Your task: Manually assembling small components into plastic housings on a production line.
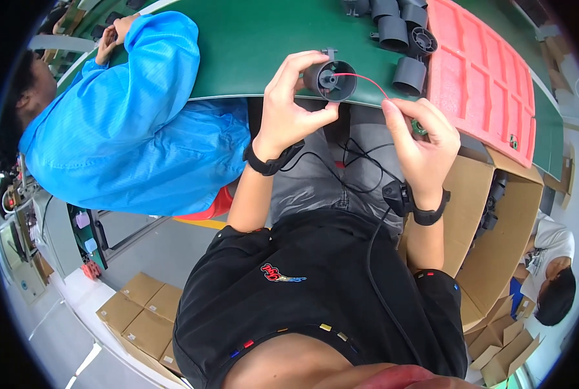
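My left hand [287,109] is closed round a dark grey, cup-like plastic housing [350,83], held over the table's near edge with its open end facing me. Inside the housing a round hub shows at the centre. A thin red wire [370,80] comes out of it and arcs to the right. The wire's other end is pinched between the thumb and forefinger of my right hand [427,144]. Against the curled fingers of that same hand sits a small green round part [418,127], mostly hidden.
Several similar grey housings [409,75] stand on the green table [263,39]. A pink ribbed tray [481,78] lies at the right, above an open cardboard box [448,194] holding dark parts. A person in blue [127,123] works close on my left. Black cables [361,170] hang over my lap.
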A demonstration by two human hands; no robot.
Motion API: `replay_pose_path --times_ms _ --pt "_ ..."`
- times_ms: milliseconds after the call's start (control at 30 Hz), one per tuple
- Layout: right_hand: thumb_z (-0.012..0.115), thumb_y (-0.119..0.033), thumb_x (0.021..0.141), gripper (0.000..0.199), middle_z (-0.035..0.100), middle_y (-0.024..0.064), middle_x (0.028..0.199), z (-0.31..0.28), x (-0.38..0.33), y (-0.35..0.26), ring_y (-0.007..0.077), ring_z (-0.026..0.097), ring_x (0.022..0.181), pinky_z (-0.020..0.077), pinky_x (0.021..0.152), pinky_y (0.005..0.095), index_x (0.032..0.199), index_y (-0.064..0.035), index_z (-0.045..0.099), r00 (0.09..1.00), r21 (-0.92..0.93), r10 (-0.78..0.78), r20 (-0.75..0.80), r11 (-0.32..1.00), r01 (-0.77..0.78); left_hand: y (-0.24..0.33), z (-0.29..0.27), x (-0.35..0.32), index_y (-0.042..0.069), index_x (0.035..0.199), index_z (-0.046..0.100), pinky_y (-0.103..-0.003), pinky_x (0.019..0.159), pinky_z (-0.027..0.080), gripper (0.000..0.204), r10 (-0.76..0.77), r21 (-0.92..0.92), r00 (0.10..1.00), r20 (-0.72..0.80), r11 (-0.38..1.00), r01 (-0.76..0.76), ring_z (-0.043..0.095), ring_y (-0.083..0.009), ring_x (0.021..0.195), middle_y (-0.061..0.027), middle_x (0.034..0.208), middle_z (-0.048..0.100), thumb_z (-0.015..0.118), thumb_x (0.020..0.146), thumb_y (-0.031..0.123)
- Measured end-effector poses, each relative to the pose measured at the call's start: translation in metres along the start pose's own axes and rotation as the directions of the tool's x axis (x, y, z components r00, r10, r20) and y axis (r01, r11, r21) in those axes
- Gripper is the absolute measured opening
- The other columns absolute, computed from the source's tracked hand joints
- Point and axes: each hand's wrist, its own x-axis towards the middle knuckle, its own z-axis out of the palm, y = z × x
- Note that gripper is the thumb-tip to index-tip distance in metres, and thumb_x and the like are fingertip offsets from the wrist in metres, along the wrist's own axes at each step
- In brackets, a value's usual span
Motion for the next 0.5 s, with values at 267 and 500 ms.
replay_pose_path --times_ms 267,500 --pt "0.081 -0.002 0.085 0.009 0.058 0.0048 0.070 0.011 -0.004 0.002 0.0153 0.056 0.057 0.0449 0.053 0.0311 0.089 -0.0017 0.073 0.981 -0.388 -0.192 0.029 0.902 0.188 0.009 0.005 -0.001 0.004 0.132 0.062 -0.035 0.092 0.062 0.066 0.004 -0.011 1.000 0.017 1.000 -0.004 0.066 -0.0240 0.120 -0.0133 0.134 0.061 0.084 0.069 -0.002" --pt "0.082 -0.008 0.081 0.015 0.054 0.0053 0.072 0.006 0.005 0.002 0.0224 0.059 0.062 0.0484 0.055 0.0355 0.085 -0.0061 0.067 0.917 -0.531 -0.342 0.207 0.747 0.399 0.012 0.011 0.002 0.007 0.127 0.064 -0.035 0.080 0.060 0.061 0.085 0.147 0.996 -0.008 0.986 -0.083 0.070 -0.0293 0.105 -0.0147 0.125 0.067 0.084 0.069 0.007"
